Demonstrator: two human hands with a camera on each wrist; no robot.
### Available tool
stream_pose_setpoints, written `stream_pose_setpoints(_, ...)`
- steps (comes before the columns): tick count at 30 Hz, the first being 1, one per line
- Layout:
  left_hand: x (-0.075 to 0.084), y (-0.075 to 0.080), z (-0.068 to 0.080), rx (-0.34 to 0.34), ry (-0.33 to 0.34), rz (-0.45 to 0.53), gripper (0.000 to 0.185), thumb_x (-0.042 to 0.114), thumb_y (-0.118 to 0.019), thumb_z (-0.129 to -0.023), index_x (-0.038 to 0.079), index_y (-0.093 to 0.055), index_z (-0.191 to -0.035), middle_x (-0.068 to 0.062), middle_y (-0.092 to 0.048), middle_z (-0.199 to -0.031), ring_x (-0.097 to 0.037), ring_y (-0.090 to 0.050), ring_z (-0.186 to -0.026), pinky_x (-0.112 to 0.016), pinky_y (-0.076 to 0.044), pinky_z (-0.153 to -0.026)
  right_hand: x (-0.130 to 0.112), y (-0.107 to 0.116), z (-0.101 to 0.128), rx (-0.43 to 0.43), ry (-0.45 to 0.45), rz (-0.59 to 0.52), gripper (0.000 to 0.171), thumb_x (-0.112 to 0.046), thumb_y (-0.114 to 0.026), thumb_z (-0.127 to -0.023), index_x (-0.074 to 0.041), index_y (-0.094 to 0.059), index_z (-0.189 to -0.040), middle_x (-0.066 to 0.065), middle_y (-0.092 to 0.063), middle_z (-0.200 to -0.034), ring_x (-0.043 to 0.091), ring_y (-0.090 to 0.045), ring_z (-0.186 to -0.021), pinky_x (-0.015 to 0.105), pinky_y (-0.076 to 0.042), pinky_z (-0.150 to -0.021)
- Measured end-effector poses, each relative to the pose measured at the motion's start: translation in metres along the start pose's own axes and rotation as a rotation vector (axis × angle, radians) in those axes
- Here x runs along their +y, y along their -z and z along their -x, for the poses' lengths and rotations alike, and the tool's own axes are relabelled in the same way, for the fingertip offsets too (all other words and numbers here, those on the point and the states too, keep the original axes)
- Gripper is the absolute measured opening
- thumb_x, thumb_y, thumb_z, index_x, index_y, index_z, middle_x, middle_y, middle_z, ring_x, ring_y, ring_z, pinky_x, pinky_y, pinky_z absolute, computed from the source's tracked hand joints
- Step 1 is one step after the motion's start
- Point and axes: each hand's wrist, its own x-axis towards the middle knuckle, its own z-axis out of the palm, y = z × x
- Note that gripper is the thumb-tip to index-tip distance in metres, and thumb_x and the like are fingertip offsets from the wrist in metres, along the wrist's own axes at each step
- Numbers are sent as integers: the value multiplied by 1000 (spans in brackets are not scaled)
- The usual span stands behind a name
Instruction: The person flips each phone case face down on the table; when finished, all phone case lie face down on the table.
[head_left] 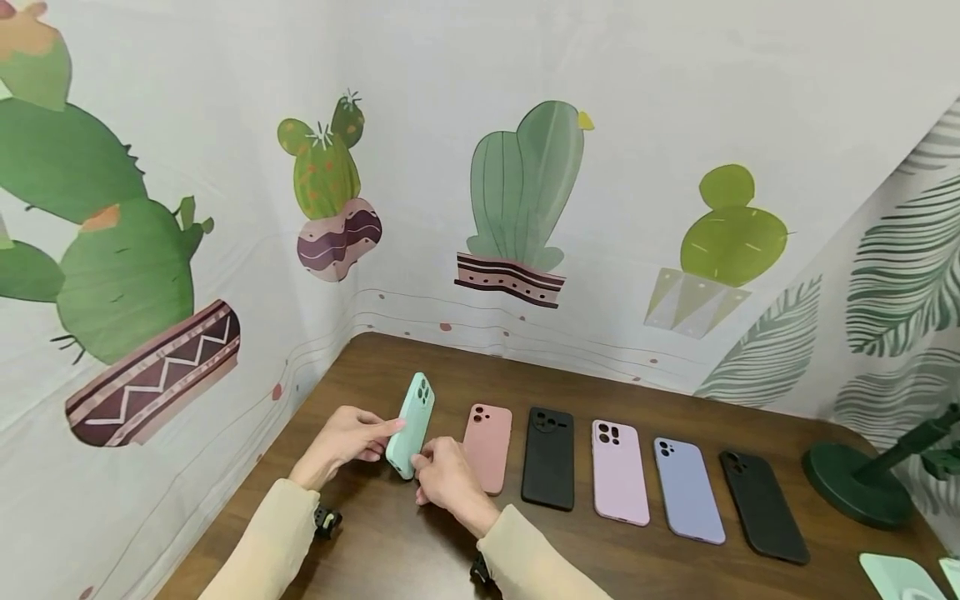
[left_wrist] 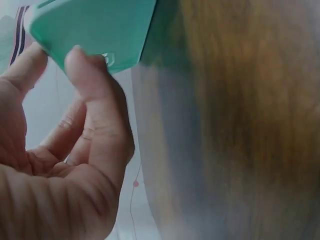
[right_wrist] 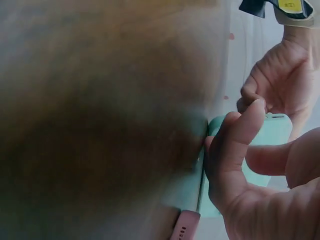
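1. Left hand [head_left: 347, 440]: reaches in from the left with fingers extended, thumb and fingertips pinching the mint phone case [head_left: 412, 425] at its left edge.
2. Right hand [head_left: 447, 479]: fingers curled, gripping the case's lower end.
3. Mint case: tilted on edge, raised off the wooden table [head_left: 420, 542] at the left end of the row, just beside the pink case [head_left: 488, 447].
4. Materials: cases are matte, soft-looking, with rounded corners and camera cut-outs; the tabletop is dark brown and wood-grained.

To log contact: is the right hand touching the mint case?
Touching. The right wrist view shows the right hand's fingers pressed on the mint case's edge.
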Motion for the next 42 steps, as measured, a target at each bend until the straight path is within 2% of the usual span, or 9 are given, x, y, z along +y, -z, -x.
stream_pose_setpoints(5, 0, 3, -3, 15, -30, 42, 30, 15, -82, -98, -12, -77, -110, 0, -73, -75, -9, -66, -65, -21, -62, -62, 2, -3, -3, 2, -25, 64, 15, -11, -76, -102, 4, -77, -103, 6, -68, -60, 9, -63, -39, 24, -54, -44)
stream_pose_setpoints(8, 0, 4, -4, 10, -39, 63, 26, 9, -80, -98, -14, -75, -110, 0, -72, -75, -8, -66, -63, -21, -62, -61, 7, -6, -7, 9, -35, 84, 13, -12, -79, -99, 1, -76, -97, 3, -67, -58, 9, -64, -39, 24, -54, -44)
stream_pose_setpoints(17, 2, 4, -3, 24, -13, 15, 24, 10, -80, -99, -13, -76, -107, -2, -69, -73, -10, -66, -63, -22, -63, -62, 26, -12, -18, 38, -1, 107, 13, -12, -82, -96, -9, -74, -86, -4, -64, -51, 8, -64, -39, 22, -52, -41)
stream_pose_setpoints(21, 0, 3, -4, 37, -11, -10, 25, 11, -80, -99, -13, -76, -106, -2, -69, -73, -11, -65, -63, -22, -62, -61, 17, -5, -9, 48, 22, 114, 11, -10, -80, -97, -5, -75, -88, -4, -63, -48, 6, -62, -38, 22, -50, -41)
stream_pose_setpoints(24, -5, 1, -4, 69, 0, -39, 24, 11, -80, -99, -12, -77, -105, -3, -68, -72, -11, -65, -63, -23, -62, -60, 8, -2, -1, 46, 19, 110, 11, -8, -77, -99, 0, -74, -92, -1, -63, -48, 8, -63, -39, 23, -50, -43)
stream_pose_setpoints(30, -13, -5, -6, 133, 9, -121, 18, 10, -82, -96, -7, -80, -99, -8, -73, -78, -14, -68, -65, -26, -65, -61, 2, 1, 4, 55, 12, 119, 10, -7, -75, -100, 3, -73, -96, 2, -65, -50, 10, -66, -42, 23, -49, -45)
stream_pose_setpoints(42, -10, -11, -9, 170, 17, -227, 9, 5, -83, -92, -4, -82, -93, -8, -74, -75, -10, -70, -61, -27, -66, -60, 4, 4, 5, 53, 42, 163, 11, -6, -74, -99, 0, -72, -90, -1, -66, -48, 5, -62, -41, 23, -45, -46)
